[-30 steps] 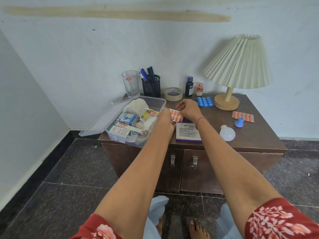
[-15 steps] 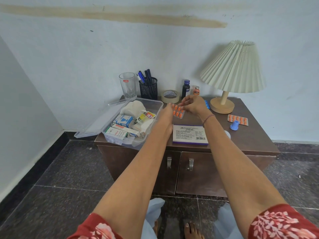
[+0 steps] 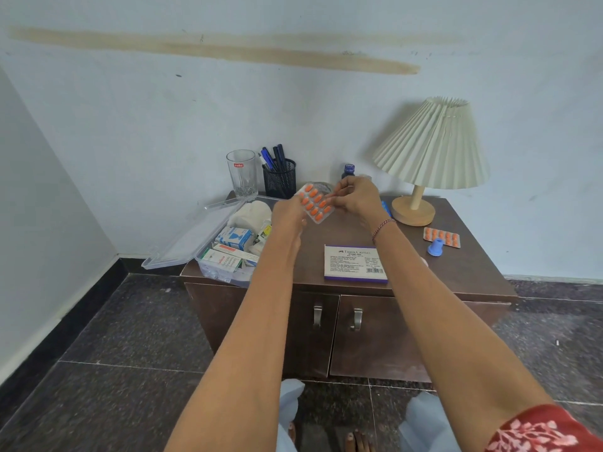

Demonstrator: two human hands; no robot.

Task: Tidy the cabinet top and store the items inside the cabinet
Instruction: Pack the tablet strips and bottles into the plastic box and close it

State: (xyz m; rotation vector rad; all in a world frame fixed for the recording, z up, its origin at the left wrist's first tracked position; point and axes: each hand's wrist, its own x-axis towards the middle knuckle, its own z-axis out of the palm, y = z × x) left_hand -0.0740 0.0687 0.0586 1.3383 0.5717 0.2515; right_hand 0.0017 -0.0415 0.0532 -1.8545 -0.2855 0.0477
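Here, in the head view, an orange strip [image 3: 315, 203] sits tilted between both hands above the cabinet top [image 3: 473, 265], beside the open box [image 3: 208, 236], probably bound for the medicines inside. The right hand [image 3: 357, 199] pinches its far edge in its fingertips. The left hand [image 3: 288, 216] meets the near edge, but I cannot tell its grip.

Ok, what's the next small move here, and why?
Probably carry the orange blister strip left and lower it into the open clear plastic box. The right hand pinches the strip above the cabinet top, the left hand at its other edge, and the box beside it already holds medicine cartons.
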